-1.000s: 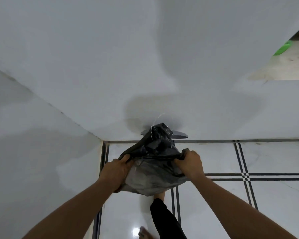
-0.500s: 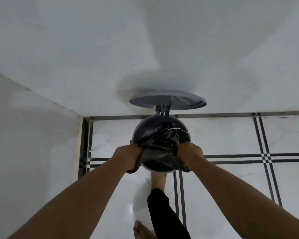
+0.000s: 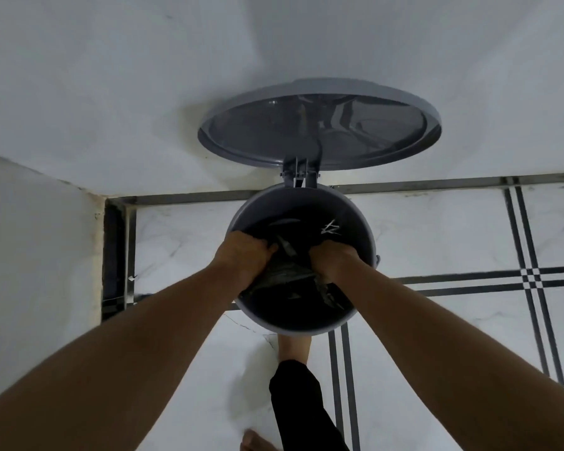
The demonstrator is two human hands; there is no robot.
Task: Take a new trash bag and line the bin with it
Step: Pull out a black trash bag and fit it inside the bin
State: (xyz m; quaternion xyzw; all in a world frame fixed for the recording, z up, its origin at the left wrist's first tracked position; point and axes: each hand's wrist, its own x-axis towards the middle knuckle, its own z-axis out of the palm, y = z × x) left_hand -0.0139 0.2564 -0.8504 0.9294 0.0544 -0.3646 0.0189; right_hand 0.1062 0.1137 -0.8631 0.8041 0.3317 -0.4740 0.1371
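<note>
The fingers of the left hand (image 3: 241, 257) and right hand (image 3: 331, 260) are clamped on the dark trash bag (image 3: 285, 275), pushed inside the grey bin (image 3: 302, 325). The lid (image 3: 319, 131) stands open behind. Next, probably, the bag's edge must be spread over the rim.

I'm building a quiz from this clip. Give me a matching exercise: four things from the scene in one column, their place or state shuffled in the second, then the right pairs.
Things:
1. lid
2. trash bag
3. bin
4. foot

Place or state:
A. bunched and gripped by the left hand and right hand
B. swung up and open on its hinge, near the wall
C. at the base of the bin, on the near side
D. round and grey, standing on the tiled floor

Pairs: 1-B, 2-A, 3-D, 4-C
</note>
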